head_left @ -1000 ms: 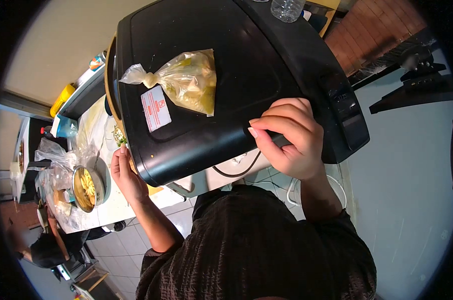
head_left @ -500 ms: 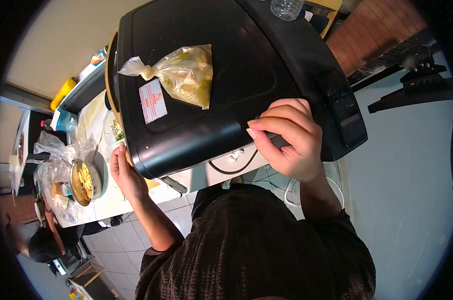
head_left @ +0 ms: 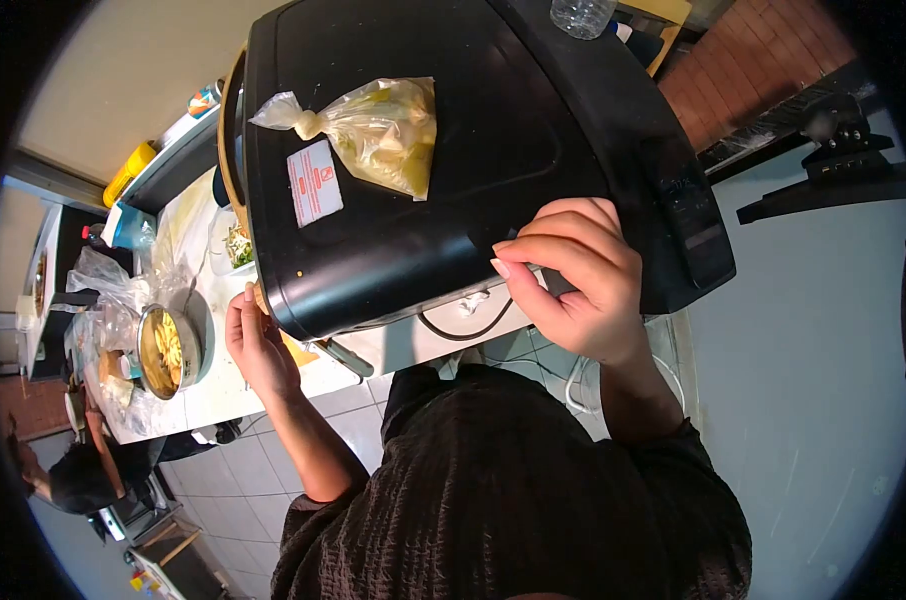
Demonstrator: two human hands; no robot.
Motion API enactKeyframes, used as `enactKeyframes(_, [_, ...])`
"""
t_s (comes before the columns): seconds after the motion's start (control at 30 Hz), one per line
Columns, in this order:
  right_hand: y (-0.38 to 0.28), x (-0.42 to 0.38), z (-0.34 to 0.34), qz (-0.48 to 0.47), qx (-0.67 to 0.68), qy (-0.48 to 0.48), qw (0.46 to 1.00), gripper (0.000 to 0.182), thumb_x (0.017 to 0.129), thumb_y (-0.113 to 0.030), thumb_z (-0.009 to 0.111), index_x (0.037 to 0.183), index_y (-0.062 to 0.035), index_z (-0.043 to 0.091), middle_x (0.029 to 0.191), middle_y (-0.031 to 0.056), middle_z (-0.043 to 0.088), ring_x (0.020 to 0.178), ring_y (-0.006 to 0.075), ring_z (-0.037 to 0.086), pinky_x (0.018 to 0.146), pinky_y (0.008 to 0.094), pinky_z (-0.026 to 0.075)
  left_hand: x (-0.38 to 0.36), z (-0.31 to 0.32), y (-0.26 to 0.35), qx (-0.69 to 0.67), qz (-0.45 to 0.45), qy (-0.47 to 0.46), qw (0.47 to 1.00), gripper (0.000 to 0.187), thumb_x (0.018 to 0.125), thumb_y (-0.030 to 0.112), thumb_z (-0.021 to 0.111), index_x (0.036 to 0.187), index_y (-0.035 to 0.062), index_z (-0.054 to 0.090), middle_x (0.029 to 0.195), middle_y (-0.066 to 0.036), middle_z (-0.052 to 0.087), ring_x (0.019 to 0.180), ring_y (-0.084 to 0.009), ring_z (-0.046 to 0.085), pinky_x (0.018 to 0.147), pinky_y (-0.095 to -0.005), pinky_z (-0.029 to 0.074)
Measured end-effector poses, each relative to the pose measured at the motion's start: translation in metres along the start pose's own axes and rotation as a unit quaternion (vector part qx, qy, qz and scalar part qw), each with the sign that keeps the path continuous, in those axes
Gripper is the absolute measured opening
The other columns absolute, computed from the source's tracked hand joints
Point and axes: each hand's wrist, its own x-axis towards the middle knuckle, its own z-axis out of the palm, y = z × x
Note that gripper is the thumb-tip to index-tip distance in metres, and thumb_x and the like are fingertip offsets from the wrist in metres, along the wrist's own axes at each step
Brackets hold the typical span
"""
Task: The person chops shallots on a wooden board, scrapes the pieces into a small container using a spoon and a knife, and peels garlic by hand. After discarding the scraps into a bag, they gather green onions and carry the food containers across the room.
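A large black appliance (head_left: 453,180) with rounded edges fills the upper middle. On its top lie a knotted clear bag (head_left: 385,135) of pale and yellow-green food and a white label with red print (head_left: 314,184). At the appliance's lower left corner, my left hand (head_left: 263,350) pinches the edge of a tan board (head_left: 231,150) that shows along the left side. My right hand (head_left: 578,280) is curled over the near right edge, thumb and forefinger tips close together; anything between them is too small to make out.
Left, a white table (head_left: 218,400) bears a metal bowl of yellow pieces (head_left: 168,350), a container of chopped greens (head_left: 239,246) and plastic bags (head_left: 108,280). A co-worker (head_left: 83,480) is at the lower left. A clear bottle (head_left: 581,15) stands at the top.
The appliance, the bag and the label appear slightly higher and further right in the view. Both hands keep nearly the same pose.
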Motion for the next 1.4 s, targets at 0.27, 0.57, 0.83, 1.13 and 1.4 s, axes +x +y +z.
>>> enactKeyframes(0.27, [-0.022, 0.006, 0.030, -0.022, 0.006, 0.026, 0.999, 0.021, 0.071, -0.004, 0.080, 0.089, -0.0104, 0.072, 0.084, 0.0011, 0.070, 0.082, 0.0201, 0.064, 0.076, 0.0334, 0.045, 0.007, -0.035, -0.001, -0.041, 0.001, -0.051, 0.998, 0.011, 0.098, 0.013, 0.062, 0.095, 0.0023, 0.063, 0.075, 0.002, 0.053, 0.066, -0.0064, 0.043, 0.061, -0.0211, 0.034])
enactKeyframes(0.57, [-0.085, 0.025, 0.117, -0.033, 0.007, 0.087, 0.996, 0.022, 0.072, -0.002, 0.078, 0.090, -0.0117, 0.072, 0.085, 0.0002, 0.073, 0.082, 0.0188, 0.062, 0.081, 0.0320, 0.045, 0.036, -0.130, 0.030, 0.062, 0.029, -0.049, 0.996, 0.009, 0.090, 0.005, 0.071, 0.097, -0.0005, 0.067, 0.080, -0.003, 0.064, 0.070, -0.0104, 0.056, 0.067, -0.0231, 0.045])
enactKeyframes(0.83, [-0.140, 0.031, 0.196, 0.039, -0.009, 0.060, 0.997, 0.022, 0.078, -0.003, 0.077, 0.098, -0.0119, 0.076, 0.085, -0.0021, 0.072, 0.089, 0.0190, 0.059, 0.080, 0.0309, 0.045, 0.075, -0.210, 0.051, 0.072, -0.031, -0.047, 0.996, 0.021, 0.097, 0.020, 0.067, 0.091, -0.0011, 0.068, 0.085, -0.009, 0.068, 0.064, -0.0111, 0.057, 0.062, -0.0254, 0.045])
enactKeyframes(1.13, [-0.140, 0.032, 0.214, 0.046, -0.030, 0.021, 0.998, 0.016, 0.082, -0.007, 0.076, 0.098, -0.0094, 0.076, 0.089, -0.0020, 0.072, 0.088, 0.0170, 0.057, 0.077, 0.0301, 0.046, 0.085, -0.237, 0.041, 0.110, -0.052, -0.067, 0.990, 0.023, 0.099, 0.021, 0.063, 0.089, 0.0000, 0.069, 0.079, -0.008, 0.067, 0.058, -0.0109, 0.056, 0.056, -0.0235, 0.043])
enactKeyframes(1.4, [-0.133, 0.038, 0.236, 0.041, 0.044, -0.003, 0.998, 0.017, 0.079, 0.000, 0.075, 0.094, -0.0089, 0.075, 0.091, 0.0018, 0.074, 0.093, 0.0182, 0.062, 0.082, 0.0308, 0.048, 0.064, -0.219, 0.049, 0.109, -0.022, -0.003, 0.994, 0.029, 0.100, 0.018, 0.061, 0.116, -0.0051, 0.066, 0.085, -0.010, 0.072, 0.067, -0.0118, 0.060, 0.065, -0.0238, 0.045])
